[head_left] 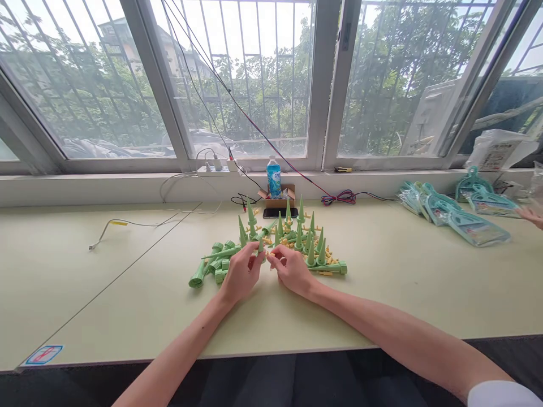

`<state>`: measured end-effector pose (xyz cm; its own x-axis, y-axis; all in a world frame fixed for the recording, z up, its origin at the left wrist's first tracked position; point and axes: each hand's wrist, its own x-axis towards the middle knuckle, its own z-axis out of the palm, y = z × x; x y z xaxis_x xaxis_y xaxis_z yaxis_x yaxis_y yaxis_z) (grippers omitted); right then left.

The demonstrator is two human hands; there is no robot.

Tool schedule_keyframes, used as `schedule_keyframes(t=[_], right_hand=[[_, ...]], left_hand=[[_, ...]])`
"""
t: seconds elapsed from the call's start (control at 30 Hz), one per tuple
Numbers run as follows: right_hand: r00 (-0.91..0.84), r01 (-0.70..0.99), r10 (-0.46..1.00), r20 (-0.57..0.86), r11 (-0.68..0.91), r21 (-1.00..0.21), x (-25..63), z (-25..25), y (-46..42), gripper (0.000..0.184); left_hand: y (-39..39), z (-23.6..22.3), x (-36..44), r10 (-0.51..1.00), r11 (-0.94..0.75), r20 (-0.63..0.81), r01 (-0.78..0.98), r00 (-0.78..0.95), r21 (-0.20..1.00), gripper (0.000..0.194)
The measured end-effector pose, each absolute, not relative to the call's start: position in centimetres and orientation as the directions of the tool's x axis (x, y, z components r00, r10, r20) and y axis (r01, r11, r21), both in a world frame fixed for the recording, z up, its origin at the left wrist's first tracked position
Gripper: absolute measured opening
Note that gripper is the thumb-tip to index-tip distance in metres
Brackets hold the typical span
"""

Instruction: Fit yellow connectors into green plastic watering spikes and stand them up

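My left hand (245,268) is closed round a green plastic cone spike (261,246), tip up. Close beside it, my right hand (292,270) pinches a small yellow plastic piece (270,254) against or very near the spike's lower part; whether they touch is hard to make out. Several green cone spikes (311,253) stand upright behind my hands, some with yellow pieces at their sides. Loose yellow pieces (333,255) are scattered among them. To the left lies a heap of green spikes (215,261) on their sides, and another green spike (331,268) lies at the right.
Behind the pile are a black phone (280,213), a small cardboard box (288,198) and a bottle of blue liquid (274,178). Cables (343,196) run along the sill. Turquoise bagged items (477,227) lie at the right, near another person's hand (531,216).
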<state>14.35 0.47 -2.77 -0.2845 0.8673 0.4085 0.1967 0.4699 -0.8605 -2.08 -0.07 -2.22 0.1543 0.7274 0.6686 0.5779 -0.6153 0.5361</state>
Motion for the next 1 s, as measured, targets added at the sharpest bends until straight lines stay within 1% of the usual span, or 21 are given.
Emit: schedule_keyframes(t=[0.33,0.47,0.57,0.83,1.0], right_hand=[[-0.301,0.222,0.868,0.395,0.467,-0.856,14.4,-3.09,0.61,0.039],[-0.29,0.189,0.879,0.378,0.44,-0.878,14.46,-2.94,0.53,0.032],[-0.285,0.173,0.886,0.367,0.424,-0.889,14.51,-2.88,0.5,0.03],[-0.286,0.144,0.868,0.405,0.457,-0.878,14.45,-3.05,0.56,0.018],[-0.293,0.13,0.867,0.402,0.453,-0.882,14.38,-3.02,0.58,0.015]], left_hand=[[0.06,-2.4,-2.19,0.721,-0.613,0.678,0.59,0.144,0.526,0.02],[0.07,-2.38,-2.16,0.714,-0.617,0.685,0.594,0.146,0.516,0.021],[0.08,-2.35,-2.15,0.716,-0.611,0.683,0.603,0.145,0.512,0.021],[0.22,-2.51,-2.23,0.72,-0.601,0.677,0.627,0.154,0.496,0.02],[0.26,-2.59,-2.31,0.716,-0.602,0.676,0.645,0.176,0.471,0.018]])
